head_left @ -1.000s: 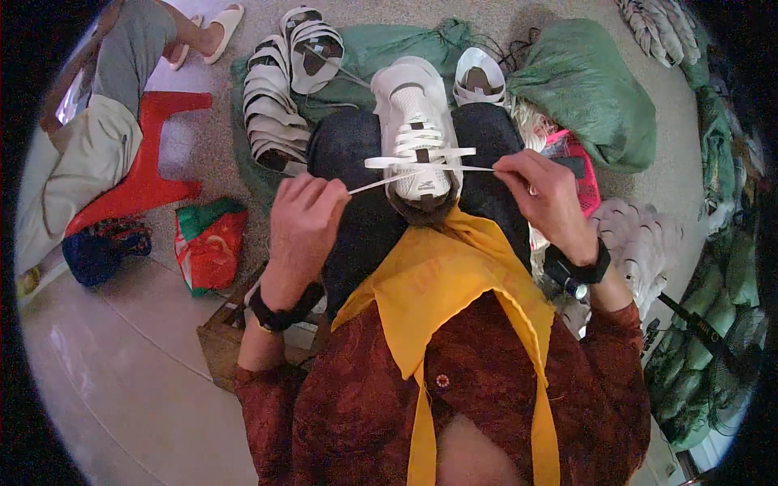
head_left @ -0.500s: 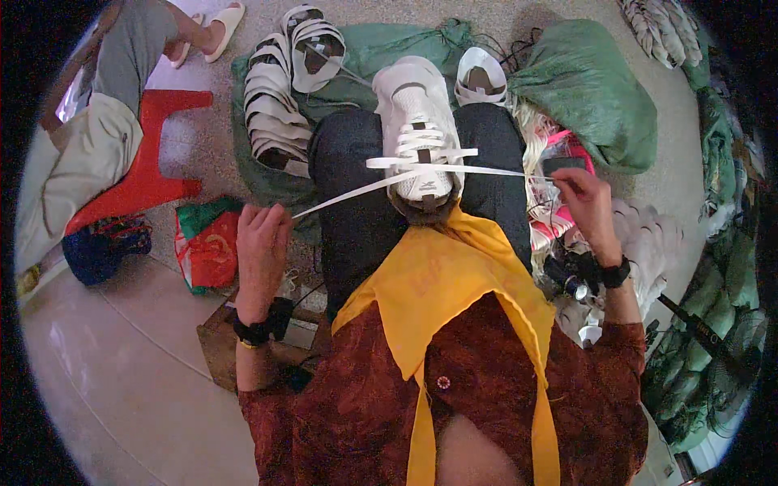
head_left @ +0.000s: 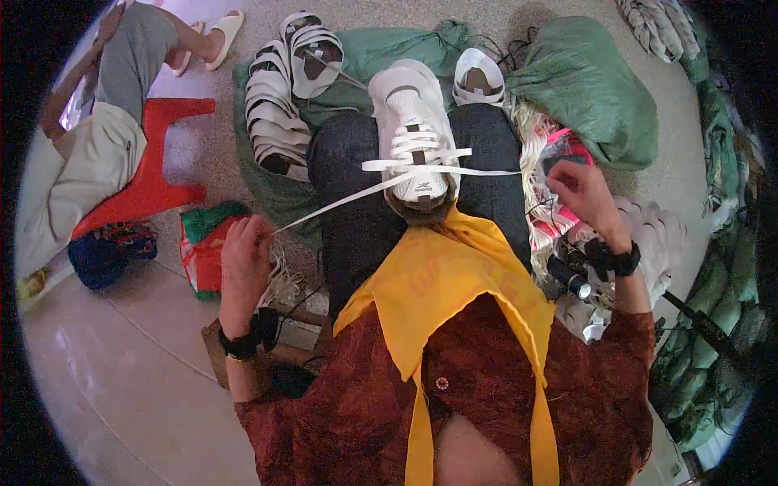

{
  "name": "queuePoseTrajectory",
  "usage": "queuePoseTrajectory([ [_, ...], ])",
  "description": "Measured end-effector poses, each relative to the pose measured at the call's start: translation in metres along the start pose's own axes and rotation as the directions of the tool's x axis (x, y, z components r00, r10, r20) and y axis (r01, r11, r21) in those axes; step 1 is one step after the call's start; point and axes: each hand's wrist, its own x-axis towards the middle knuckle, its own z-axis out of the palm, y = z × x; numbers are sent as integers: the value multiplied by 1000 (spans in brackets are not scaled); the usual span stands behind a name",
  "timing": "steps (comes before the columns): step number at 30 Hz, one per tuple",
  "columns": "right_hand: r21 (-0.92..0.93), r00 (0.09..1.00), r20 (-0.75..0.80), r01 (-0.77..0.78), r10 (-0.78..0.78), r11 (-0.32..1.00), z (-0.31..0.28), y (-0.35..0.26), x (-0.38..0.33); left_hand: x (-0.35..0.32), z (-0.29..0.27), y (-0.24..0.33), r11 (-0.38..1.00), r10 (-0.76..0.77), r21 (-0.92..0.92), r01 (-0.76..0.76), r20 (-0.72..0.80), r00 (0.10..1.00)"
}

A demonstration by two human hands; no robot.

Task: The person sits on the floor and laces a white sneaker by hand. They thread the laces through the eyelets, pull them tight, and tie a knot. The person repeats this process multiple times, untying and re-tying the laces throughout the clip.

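A white sneaker [head_left: 412, 101] rests between my knees, its toe pointing away from me. White laces cross its front, with a crossed shoelace [head_left: 417, 169] over the tongue. My left hand [head_left: 245, 263], closed, pinches one end of this lace, which runs taut down to the left. My right hand [head_left: 587, 198] is curled with finger and thumb together at the right. The other end of the lace stretches straight toward it. Against the pale lace bundle [head_left: 531, 142] behind, its last stretch is hard to make out. Neither hand touches the shoe itself.
Pale shoe uppers [head_left: 271, 105] are stacked at the far left on a green sack [head_left: 389, 44]; another upper [head_left: 480, 77] lies far right. A full green sack [head_left: 596, 89] stands behind my right hand. A person on a red stool [head_left: 166, 154] sits at left. A wooden box [head_left: 215, 348] is near my left forearm.
My left hand has moved left and a little down, drawing out more lace. My right hand has shifted slightly right, its wrist further out. The shoe has barely moved.
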Motion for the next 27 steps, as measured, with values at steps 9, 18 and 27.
queuePoseTrajectory([
  [9,500,944,303,-45,-126,865,-53,-71,56,59,-61,64,854,-81,-514,81,23,996],
  [18,812,987,89,6,-134,584,11,-96,47,77,-3,94,578,-31,-796,182,202,979],
  [27,817,994,-96,113,-60,566,83,-86,47,54,41,100,388,-12,-886,252,269,963],
])
